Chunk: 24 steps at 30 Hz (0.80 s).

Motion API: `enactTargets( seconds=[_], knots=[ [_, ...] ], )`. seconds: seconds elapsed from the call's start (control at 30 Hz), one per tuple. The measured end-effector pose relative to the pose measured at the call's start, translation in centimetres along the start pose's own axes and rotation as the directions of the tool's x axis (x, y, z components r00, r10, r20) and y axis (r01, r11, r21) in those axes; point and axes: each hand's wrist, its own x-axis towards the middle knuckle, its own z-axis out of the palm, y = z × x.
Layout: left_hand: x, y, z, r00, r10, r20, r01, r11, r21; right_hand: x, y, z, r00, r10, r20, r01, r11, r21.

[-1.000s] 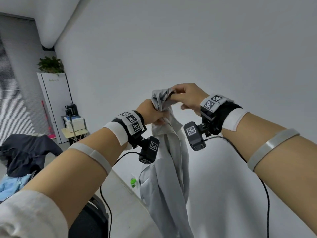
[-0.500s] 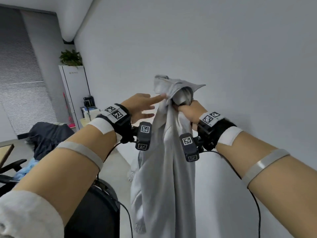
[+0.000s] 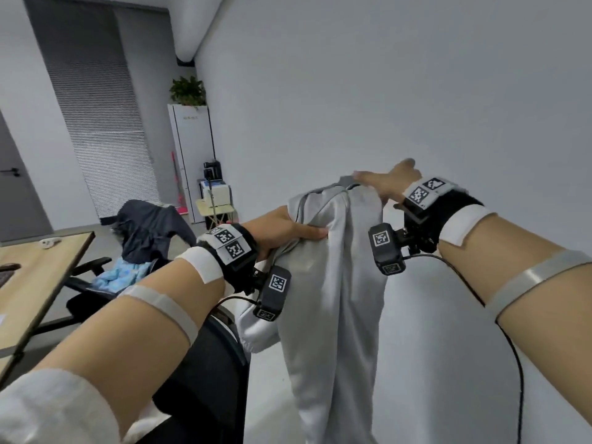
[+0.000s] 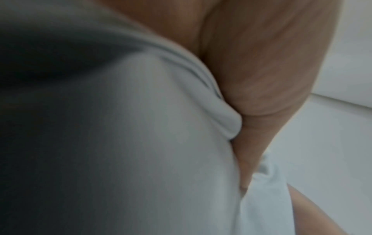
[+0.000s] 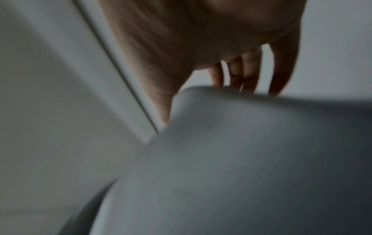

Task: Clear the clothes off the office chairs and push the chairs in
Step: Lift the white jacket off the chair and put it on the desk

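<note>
At centre frame, held up before the white wall (image 3: pixel 416 91), light grey garment (image 3: pixel 333 283) hangs long toward 6 o'clock. Left hand (image 3: pixel 282 229) grips a bunch of its upper cloth at 9 o'clock side, thumb laid over the fold; left wrist view shows cloth pinched against the palm (image 4: pixel 261 71). Right hand (image 3: pixel 387 184) at 1 o'clock lies flat on the top edge, fingers (image 5: pixel 249 68) straight and spread, holding nothing.

Change: half a second ago the right hand was clenched round the garment top and the left was open beside it; now roles swapped, left carries, right freed and smoothing. The hold has also dropped lower and the garment top spread wider. Looks like a hand-over to lay or fold the piece, judgement only.

Still to do: dark jacket (image 3: pixel 150 229) and light blue cloth (image 3: pixel 121 274) sit on the far office chair (image 3: pixel 89 267) at 9 o'clock, beside the wooden desk (image 3: pixel 41 277). Near chair back (image 3: pixel 205 379) at 7 o'clock shows no clothes; neither chair pushed in
</note>
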Motion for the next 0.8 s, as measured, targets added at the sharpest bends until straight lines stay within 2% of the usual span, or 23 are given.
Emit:
enactTargets(
  seconds=[0.03, 0.07, 0.1, 0.17, 0.2, 0.23, 0.27, 0.3, 0.37, 0.4, 0.43, 0.47, 0.53, 0.57, 0.63, 0.7, 0.8],
  knots=[
    [-0.3, 0.3, -0.6, 1.0, 0.014, -0.022, -0.014, 1.0, -0.005, -0.3, 0.0, 0.4, 0.992, -0.125, 0.021, 0.123, 0.989, 0.077],
    [-0.7, 0.6, -1.2, 0.999, 0.025, -0.038, -0.025, 1.0, -0.008, -0.5, -0.2, 1.0, 0.953, -0.283, 0.107, 0.268, 0.954, 0.134],
    [-1.0, 0.9, -1.8, 0.998, 0.035, -0.052, -0.035, 0.999, 0.001, -1.0, -0.6, 1.6, 0.869, -0.427, 0.252, 0.394, 0.903, 0.172],
    [-1.8, 1.3, -3.4, 0.998, 0.045, -0.05, -0.044, 0.998, 0.035, -2.8, -2.1, 3.6, 0.621, -0.566, 0.542, 0.529, 0.813, 0.243],
    [-2.4, 1.5, -4.2, 0.998, 0.042, -0.044, -0.04, 0.998, 0.041, -3.7, -2.9, 4.9, 0.466, -0.615, 0.636, 0.561, 0.761, 0.326],
    [-3.3, 1.6, -5.0, 0.998, 0.034, -0.054, -0.032, 0.999, 0.038, -4.6, -3.7, 6.4, 0.319, -0.664, 0.677, 0.552, 0.71, 0.437],
    [-4.3, 1.6, -5.9, 0.996, 0.027, -0.083, -0.025, 0.999, 0.031, -5.1, -4.3, 8.0, 0.24, -0.694, 0.678, 0.502, 0.687, 0.526],
    [-5.4, 1.5, -6.7, 0.992, 0.024, -0.123, -0.021, 0.999, 0.029, -5.8, -5.1, 9.5, 0.249, -0.696, 0.674, 0.443, 0.7, 0.559],
    [-7.8, 0.7, -8.8, 0.966, 0.025, -0.259, -0.014, 0.999, 0.043, -6.5, -6.6, 12.8, 0.369, -0.704, 0.607, 0.408, 0.709, 0.575],
    [-9.1, 0.0, -10.1, 0.937, 0.023, -0.349, 0.001, 0.998, 0.069, -6.9, -7.4, 14.5, 0.409, -0.712, 0.571, 0.427, 0.703, 0.57],
    [-10.7, -0.6, -11.2, 0.898, 0.022, -0.44, 0.03, 0.994, 0.11, -7.5, -8.4, 16.2, 0.416, -0.717, 0.559, 0.445, 0.697, 0.562],
    [-12.4, -1.3, -12.4, 0.855, 0.023, -0.518, 0.064, 0.986, 0.151, -8.1, -9.5, 18.0, 0.397, -0.727, 0.56, 0.463, 0.685, 0.562],
    [-16.3, -2.9, -14.7, 0.782, 0.01, -0.623, 0.151, 0.967, 0.205, -10.7, -11.8, 20.7, 0.357, -0.744, 0.565, 0.499, 0.663, 0.558],
    [-18.5, -3.6, -15.6, 0.76, 0.002, -0.65, 0.186, 0.957, 0.221, -12.1, -13.0, 22.1, 0.348, -0.746, 0.567, 0.497, 0.66, 0.563],
    [-23.1, -4.8, -16.9, 0.763, -0.01, -0.646, 0.198, 0.955, 0.219, -15.0, -15.2, 25.0, 0.344, -0.75, 0.564, 0.468, 0.658, 0.589],
    [-28.1, -6.5, -18.6, 0.78, -0.075, -0.621, 0.21, 0.967, 0.146, -18.1, -17.7, 28.0, 0.367, -0.741, 0.562, 0.445, 0.671, 0.593],
    [-35.3, -8.9, -21.1, 0.722, -0.182, -0.668, 0.328, 0.939, 0.099, -22.8, -21.8, 32.4, 0.399, -0.73, 0.555, 0.418, 0.683, 0.599]
  ],
)
